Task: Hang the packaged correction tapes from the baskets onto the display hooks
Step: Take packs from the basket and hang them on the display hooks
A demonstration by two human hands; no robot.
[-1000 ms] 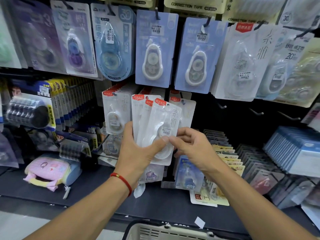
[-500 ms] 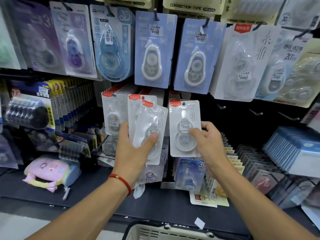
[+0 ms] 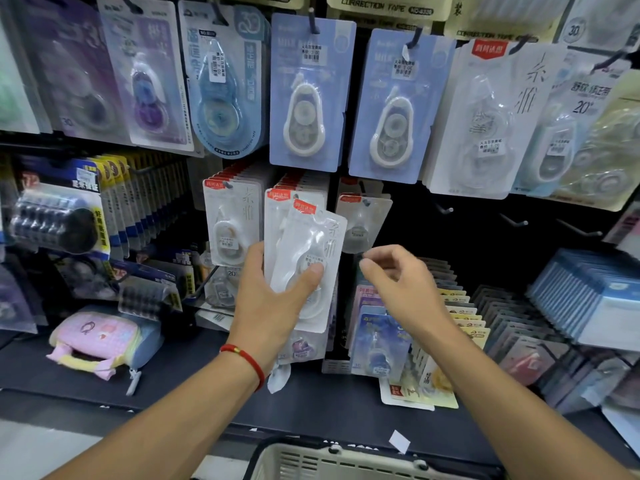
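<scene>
Head view: a person stands at a stationery rack, both arms reaching up toward its middle row.
Left hand (image 3: 273, 299): grips a small stack of packs (image 3: 304, 265), thumb pressed across the front, fingers behind. Held fanned and upright, red header tabs on top, likely so the next one peels off easily.
Right hand (image 3: 398, 282): holds nothing; fingers loosely curled, thumb and forefinger near each other but not pinching anything I can make out. It hangs just below the hung pack (image 3: 363, 223).
Hung pack: sits on a hook in the middle row, right of the stack, slightly tilted. Looks freshly seated, though that is my guess.
Neighbouring hooks: two rows of the same white packs (image 3: 230, 226) hang to the left, already deep.
Bare hooks (image 3: 446, 210): several stick out empty further right, room for more stock.
Basket (image 3: 346, 462): rim shows at the bottom edge, under the arms; contents not visible.
Step in hand: probably between packs, the free hand due to draw the next one from the stack.
Risk: the glossy stack could slip in a one-handed hold.
</scene>
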